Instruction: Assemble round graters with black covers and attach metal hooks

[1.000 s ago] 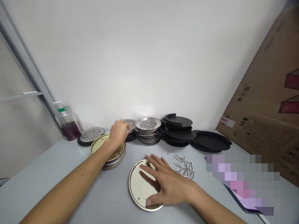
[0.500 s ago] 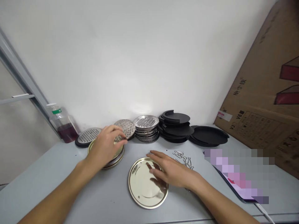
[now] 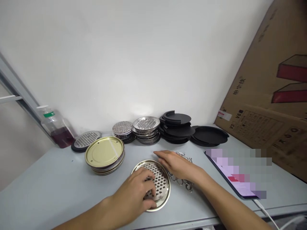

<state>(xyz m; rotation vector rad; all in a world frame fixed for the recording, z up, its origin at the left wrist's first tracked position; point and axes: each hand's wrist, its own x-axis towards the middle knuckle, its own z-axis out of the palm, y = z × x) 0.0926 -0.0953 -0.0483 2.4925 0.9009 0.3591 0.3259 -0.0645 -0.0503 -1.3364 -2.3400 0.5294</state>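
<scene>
My left hand (image 3: pixel 136 193) is over a round metal grater disc (image 3: pixel 161 182) with rows of punched holes, its curled fingers and thumb gripping the disc. The disc lies flat inside the raised rim of a shiny round metal lid (image 3: pixel 168 195) near the table's front. To the right of the lid, my right hand (image 3: pixel 178 164) is open with its fingers stretched forward, close to the rim. Small bent wire clips (image 3: pixel 188 186) lie under and beside it, partly hidden by the hand and forearm.
Left of centre is a stack of gold lids (image 3: pixel 105 151). Along the wall stand a dark-rimmed grater (image 3: pixel 87 140), patterned discs (image 3: pixel 122 128), stacked grater discs (image 3: pixel 146 124), black holders (image 3: pixel 178 119) and a black tray (image 3: pixel 211 135). A bottle (image 3: pixel 59 131), phone (image 3: pixel 237 179) and carton (image 3: pixel 263 89) flank them.
My left hand has moved from the stack at left to the shiny lid, where a grater disc now lies. My right hand has shifted slightly off the lid. The view has shifted slightly.
</scene>
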